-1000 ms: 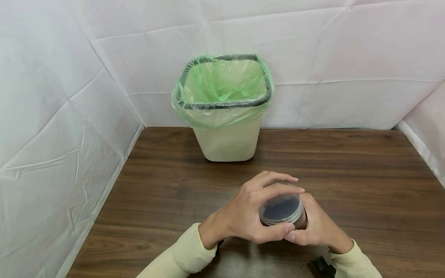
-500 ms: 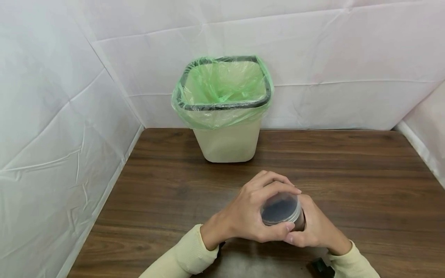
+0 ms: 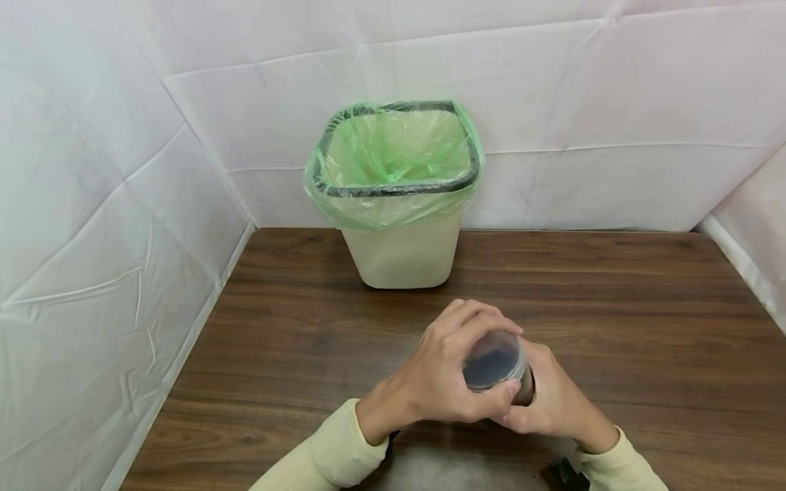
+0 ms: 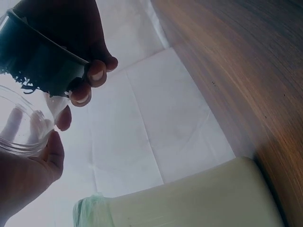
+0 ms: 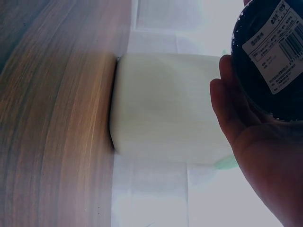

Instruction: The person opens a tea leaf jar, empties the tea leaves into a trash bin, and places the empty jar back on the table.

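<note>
A clear jar (image 3: pixel 491 361) with dark loose contents is held in both hands above the near part of the table, its clear top tilted to the left. My left hand (image 3: pixel 445 368) curves round the clear lid end, fingers over the far side and thumb at the front. The right hand (image 3: pixel 552 395) grips the jar's lower body. Loose, leaf-like dark bits show through the wall of the jar (image 4: pixel 40 59) in the left wrist view, with ridged rings round its clear end. On the base, a white barcode label (image 5: pixel 280 49) faces the right wrist camera.
A cream waste bin (image 3: pixel 408 256) lined with a green bag (image 3: pixel 393 211) stands at the back of the wooden table (image 3: pixel 614 300). White cloth walls (image 3: pixel 614 88) close off the back and sides. A small black object (image 3: pixel 566 472) shows near the right sleeve.
Both hands have shifted slightly left with the jar, and its top tilts further left. The left fingers have curled in closer round the lid end. The bin stays put.
</note>
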`<state>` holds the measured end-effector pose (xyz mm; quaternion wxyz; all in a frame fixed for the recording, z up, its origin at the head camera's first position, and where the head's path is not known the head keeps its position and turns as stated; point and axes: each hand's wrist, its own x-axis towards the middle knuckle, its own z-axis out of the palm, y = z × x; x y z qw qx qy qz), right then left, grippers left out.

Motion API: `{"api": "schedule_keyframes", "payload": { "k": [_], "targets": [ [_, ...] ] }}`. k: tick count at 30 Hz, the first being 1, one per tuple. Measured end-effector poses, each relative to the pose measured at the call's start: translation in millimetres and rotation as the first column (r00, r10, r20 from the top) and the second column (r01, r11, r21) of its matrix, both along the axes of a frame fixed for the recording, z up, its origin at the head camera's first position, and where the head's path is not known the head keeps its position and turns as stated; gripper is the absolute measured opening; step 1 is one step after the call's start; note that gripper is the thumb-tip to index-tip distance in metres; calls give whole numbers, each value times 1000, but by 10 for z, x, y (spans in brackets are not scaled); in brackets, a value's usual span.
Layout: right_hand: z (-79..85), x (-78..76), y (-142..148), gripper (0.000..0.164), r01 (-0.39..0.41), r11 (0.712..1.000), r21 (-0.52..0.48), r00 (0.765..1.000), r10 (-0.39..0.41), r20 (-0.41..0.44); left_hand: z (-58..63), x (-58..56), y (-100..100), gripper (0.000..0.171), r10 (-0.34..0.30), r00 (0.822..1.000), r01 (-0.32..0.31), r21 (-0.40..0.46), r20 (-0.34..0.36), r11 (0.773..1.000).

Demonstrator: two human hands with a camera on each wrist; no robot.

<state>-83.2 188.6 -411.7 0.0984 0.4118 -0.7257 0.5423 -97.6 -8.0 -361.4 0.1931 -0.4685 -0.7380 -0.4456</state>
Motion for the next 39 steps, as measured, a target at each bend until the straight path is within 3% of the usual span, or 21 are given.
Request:
{"api": "schedule_keyframes", "payload": {
  "k": [8,18,31,39],
  "targets": [
    [28,20,-16,69,80,996,43,997,-80,-17,3,10,9,42,61,998,-61,8,6,998],
    [82,74,-48,78,203,970,134,976,-211,49,-15,15,28,41,143,990,-143,48,-1,989],
    [92,82,-95,76,349,921,172,937,-341,-75,-46,19,18,42,191,981,-193,60,30,979],
    [90,96,-98,76,372,911,180,928,-364,-77,-59,24,11,44,189,981,-191,67,45,979]
  ]
}}
